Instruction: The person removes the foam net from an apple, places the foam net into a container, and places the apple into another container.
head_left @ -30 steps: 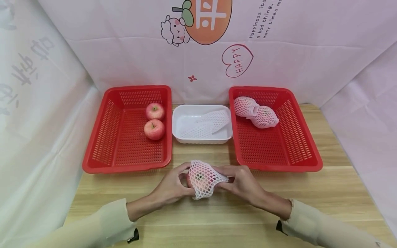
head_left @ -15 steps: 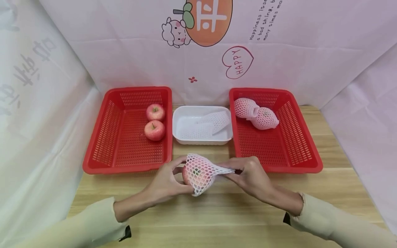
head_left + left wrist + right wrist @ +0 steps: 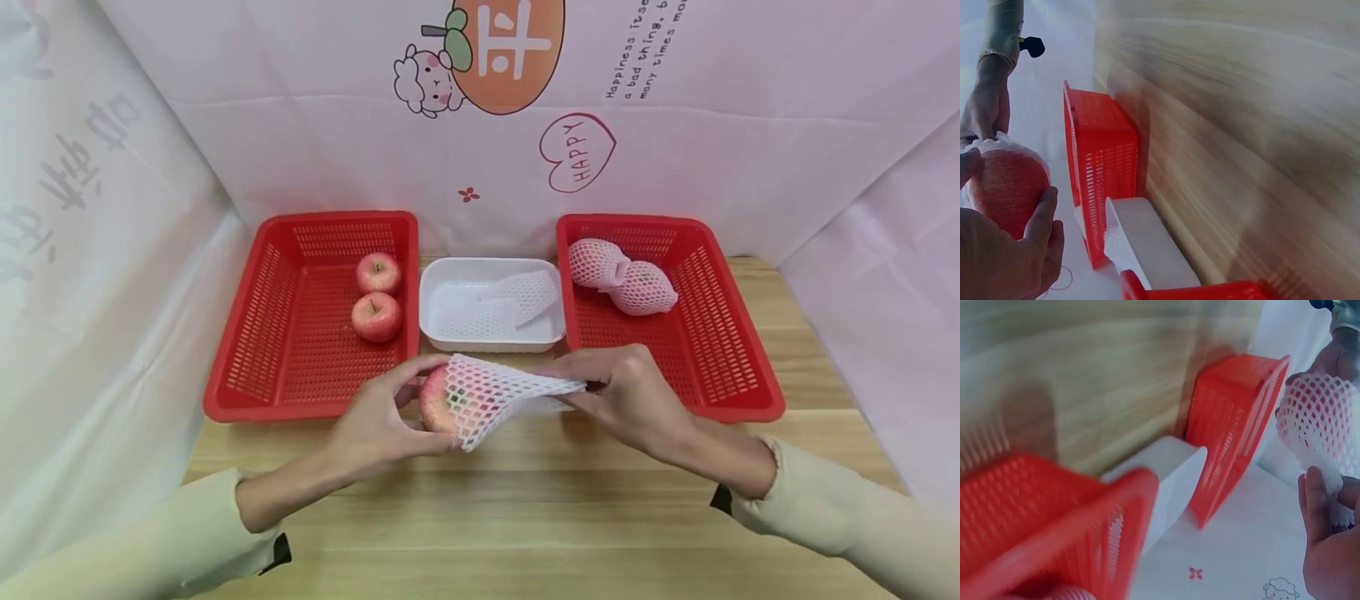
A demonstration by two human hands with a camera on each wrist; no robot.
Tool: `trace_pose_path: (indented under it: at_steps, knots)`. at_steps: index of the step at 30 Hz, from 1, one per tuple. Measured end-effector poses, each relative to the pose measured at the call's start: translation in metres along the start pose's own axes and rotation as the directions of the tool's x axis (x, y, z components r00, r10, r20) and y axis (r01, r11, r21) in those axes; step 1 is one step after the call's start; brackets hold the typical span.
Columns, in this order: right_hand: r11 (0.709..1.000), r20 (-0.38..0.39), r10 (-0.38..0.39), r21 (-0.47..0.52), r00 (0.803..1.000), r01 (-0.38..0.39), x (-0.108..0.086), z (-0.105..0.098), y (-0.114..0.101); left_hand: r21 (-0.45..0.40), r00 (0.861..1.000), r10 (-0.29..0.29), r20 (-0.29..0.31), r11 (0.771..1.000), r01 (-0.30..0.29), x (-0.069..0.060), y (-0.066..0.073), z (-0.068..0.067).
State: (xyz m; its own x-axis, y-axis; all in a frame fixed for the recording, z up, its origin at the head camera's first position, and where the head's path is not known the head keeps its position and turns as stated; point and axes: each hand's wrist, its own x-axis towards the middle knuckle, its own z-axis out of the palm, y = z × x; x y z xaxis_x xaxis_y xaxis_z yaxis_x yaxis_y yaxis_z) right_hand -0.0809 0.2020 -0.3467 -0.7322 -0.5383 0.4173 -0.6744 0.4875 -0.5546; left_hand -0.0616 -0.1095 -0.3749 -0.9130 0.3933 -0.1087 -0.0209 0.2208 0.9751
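A red apple (image 3: pixel 435 402) is held up over the table, its right side inside a white foam net sleeve (image 3: pixel 487 396). My left hand (image 3: pixel 375 417) grips the apple from the left, fingers behind it and thumb in front near the net's edge. The right hand (image 3: pixel 630 400) pinches the net's gathered far end and stretches it to the right. Bare red skin faces the left palm in the left wrist view, where the apple (image 3: pixel 1010 187) shows uncovered. In the right wrist view the net (image 3: pixel 1316 419) spreads over the fruit and narrows at the right fingertips.
The left red basket (image 3: pixel 311 408) holds two bare apples (image 3: pixel 377 317). Between the baskets stands a white tray (image 3: pixel 442 343) with flat foam nets (image 3: pixel 525 296). In the right red basket (image 3: pixel 675 407) lie two net-covered apples (image 3: pixel 643 288). White cloth hangs behind and at both sides.
The apple has moved left and up towards the baskets with my left hand. My right hand has moved right, drawing the net out longer. More bare apple shows on the left.
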Motion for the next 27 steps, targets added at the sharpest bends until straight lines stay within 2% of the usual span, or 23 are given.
trace_pose_path:
  at_steps: [2,5,11,13,16,19,23,27]
  knots:
    - [1.000,0.005,-0.009,-0.020,1.000,0.009,0.006,-0.007,0.000,0.017,1.000,0.001,-0.006,1.000,-0.001,0.000,0.004,-0.006]
    - [0.999,-0.003,-0.028,-0.042,1.000,0.028,0.016,-0.017,0.001,0.096,0.999,0.000,-0.037,0.995,0.003,0.000,0.010,-0.017]
    - [0.993,-0.015,-0.074,-0.095,0.997,0.072,0.040,-0.031,-0.001,0.284,0.994,-0.010,-0.113,0.958,0.042,0.006,0.019,-0.042]
    - [0.991,-0.014,-0.062,-0.123,0.998,0.060,0.049,-0.035,0.000,0.306,0.991,-0.018,-0.134,0.950,0.059,0.010,0.021,-0.053]
    - [0.988,-0.006,0.004,-0.156,1.000,-0.005,0.065,-0.040,0.005,0.343,0.985,-0.034,-0.172,0.935,0.092,0.014,0.024,-0.071]
    - [0.980,0.037,0.116,-0.170,0.993,-0.108,0.085,-0.043,0.016,0.355,0.980,-0.056,-0.194,0.927,0.123,0.019,0.024,-0.089]
    - [0.953,0.120,0.269,-0.180,0.956,-0.245,0.111,-0.044,0.038,0.402,0.973,-0.125,-0.195,0.894,0.196,0.023,0.017,-0.110]
    - [0.926,0.192,0.360,-0.194,0.913,-0.324,0.133,-0.042,0.058,0.459,0.962,-0.207,-0.177,0.847,0.267,0.026,0.005,-0.126]
